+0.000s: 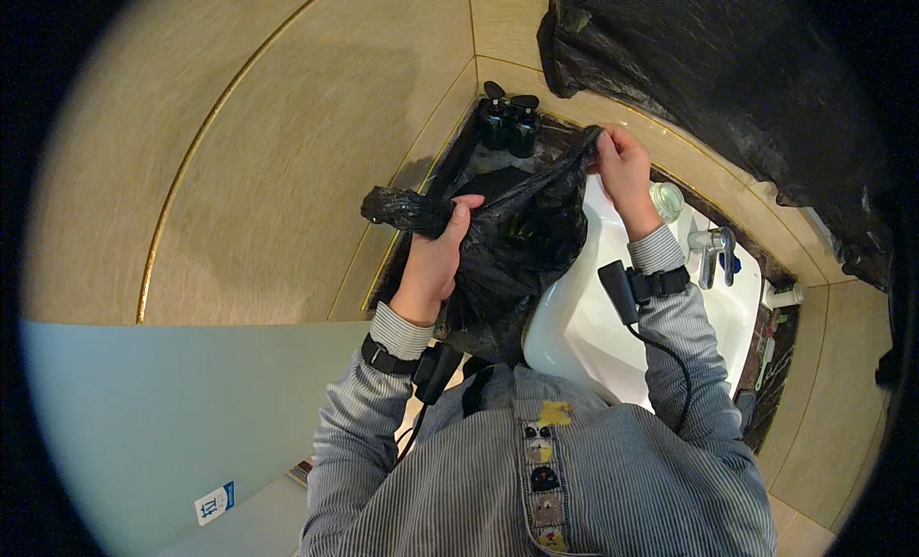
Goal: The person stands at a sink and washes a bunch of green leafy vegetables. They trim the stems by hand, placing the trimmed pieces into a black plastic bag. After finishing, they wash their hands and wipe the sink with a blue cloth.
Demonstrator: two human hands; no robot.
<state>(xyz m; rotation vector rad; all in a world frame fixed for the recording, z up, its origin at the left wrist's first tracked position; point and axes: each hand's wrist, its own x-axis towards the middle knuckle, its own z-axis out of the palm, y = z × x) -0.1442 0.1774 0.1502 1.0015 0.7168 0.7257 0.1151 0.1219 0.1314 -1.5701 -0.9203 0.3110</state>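
A black plastic bag [520, 248] is stretched between my two hands, its mouth spread and its body hanging over the left end of the washbasin counter. My left hand [438, 259] grips a bunched part of the rim, and a gathered end sticks out to its left. Farther up and to the right, my right hand [623, 169] pinches the opposite edge between thumb and fingers. Folds hide most of the bag's inside. Just beyond the bag stand two dark pump bottles [524, 126] in the counter's corner.
A white washbasin [574, 320] lies at my right, with a chrome faucet [712, 252] and a glass jar [666, 202] on its back ledge. Dark plastic sheeting [689, 76] covers the wall above. Tiled wall [287, 162] and a pale blue panel [179, 392] border the left.
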